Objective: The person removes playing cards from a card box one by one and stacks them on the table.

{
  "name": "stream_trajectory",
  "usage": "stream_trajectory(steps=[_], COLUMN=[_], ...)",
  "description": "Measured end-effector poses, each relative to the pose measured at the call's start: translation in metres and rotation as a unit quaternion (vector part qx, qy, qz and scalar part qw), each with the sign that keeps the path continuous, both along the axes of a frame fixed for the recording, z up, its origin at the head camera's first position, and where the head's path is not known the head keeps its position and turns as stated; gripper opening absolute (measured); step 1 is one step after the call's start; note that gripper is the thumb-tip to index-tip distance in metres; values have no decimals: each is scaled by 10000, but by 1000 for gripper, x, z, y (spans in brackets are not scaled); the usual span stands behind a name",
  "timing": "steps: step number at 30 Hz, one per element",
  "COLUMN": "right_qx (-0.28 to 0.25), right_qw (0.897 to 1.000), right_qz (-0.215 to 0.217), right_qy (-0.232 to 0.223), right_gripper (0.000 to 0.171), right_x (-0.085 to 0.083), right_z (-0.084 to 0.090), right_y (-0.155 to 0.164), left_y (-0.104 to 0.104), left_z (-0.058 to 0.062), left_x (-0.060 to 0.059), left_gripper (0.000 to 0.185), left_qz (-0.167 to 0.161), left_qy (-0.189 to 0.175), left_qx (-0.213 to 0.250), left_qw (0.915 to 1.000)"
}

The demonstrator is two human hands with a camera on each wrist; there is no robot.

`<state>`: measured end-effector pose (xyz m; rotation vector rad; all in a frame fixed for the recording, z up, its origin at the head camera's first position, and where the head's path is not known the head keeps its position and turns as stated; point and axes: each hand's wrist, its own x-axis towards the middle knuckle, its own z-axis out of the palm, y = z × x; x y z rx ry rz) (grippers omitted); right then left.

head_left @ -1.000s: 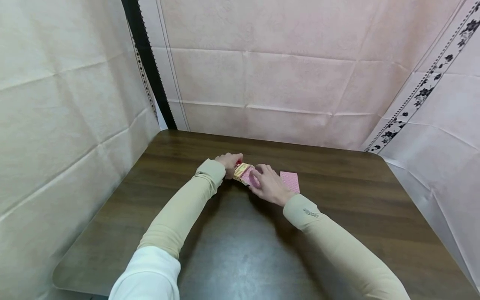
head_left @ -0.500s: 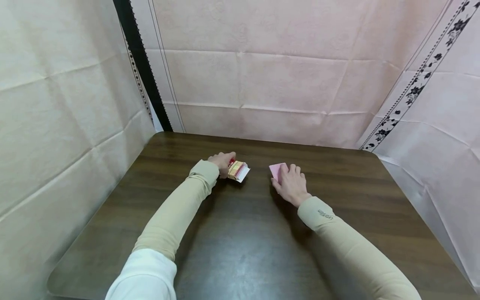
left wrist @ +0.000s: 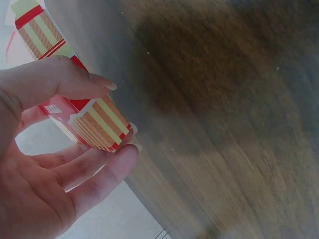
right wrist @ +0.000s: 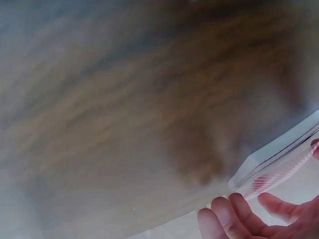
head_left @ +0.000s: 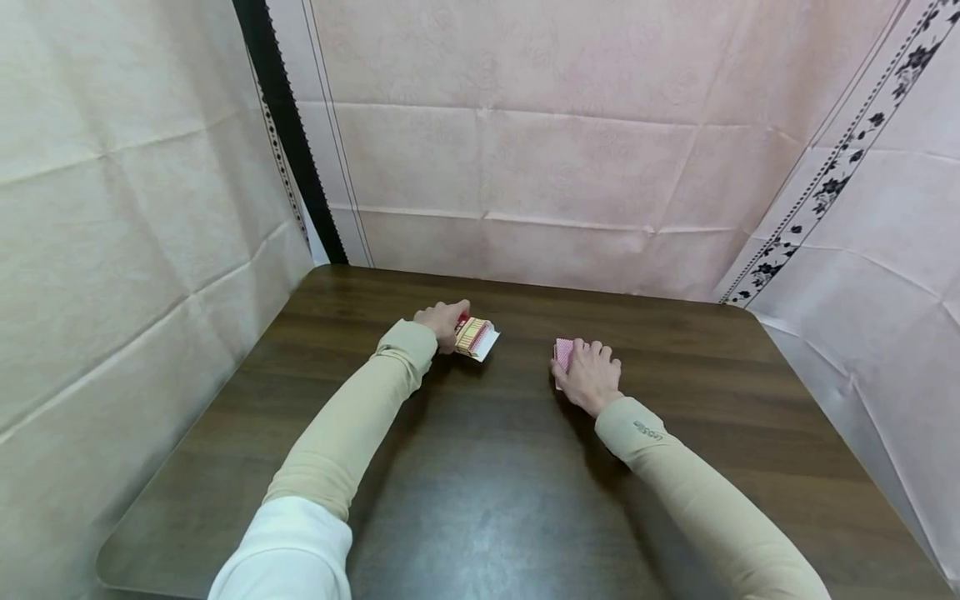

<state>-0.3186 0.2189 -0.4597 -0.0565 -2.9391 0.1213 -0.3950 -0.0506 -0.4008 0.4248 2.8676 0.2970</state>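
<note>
The left hand, one of two, grips one striped carton; beneath the right hand sits one pink-backed card stack, although whether it is pinched cannot be told.

I have a free lane over the bare tabletop between the box, gripped by the left hand, and the cards under the right hand, widening on the near side. From either flank, the left sleeve or the right sleeve bars my low approach. Past both hands I find a shallow strip of wood, closed off by the back cloth.
</note>
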Motion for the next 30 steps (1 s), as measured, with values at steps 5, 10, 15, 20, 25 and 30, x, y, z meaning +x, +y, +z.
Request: stream_trajectory(steps=[5,10,15,20,25,30], right_qx=[109,236,383,481,56,-26], right_qw=[9999,9995,9988,9975,9740,9501], right_qz=[-64,-62,-35,511,2165,3099], right_qy=[-70,-187,-311,52,659,368], right_gripper=[59,61,65,58,38,46], right_x=[1,1,0,0,3,5], right_z=[-3,-1,4,14,25,29], right_y=[-3,-4,-5,-11,-30,-55], left_y=[1,2,3,6,11,16], left_z=[0,1,0,-1,-2,-1], left_x=[-1,0,-1,-2,0,6], left_gripper=[60,57,59,61,64,65], left_qz=[15,-4,0,-19,-117,-300], left_qy=[-54,-97,-137,-222,-244,-241], left_qx=[-31,-9,-5,-36,-109,-208], left_qw=[10000,10000,9999,9997,9996,9990])
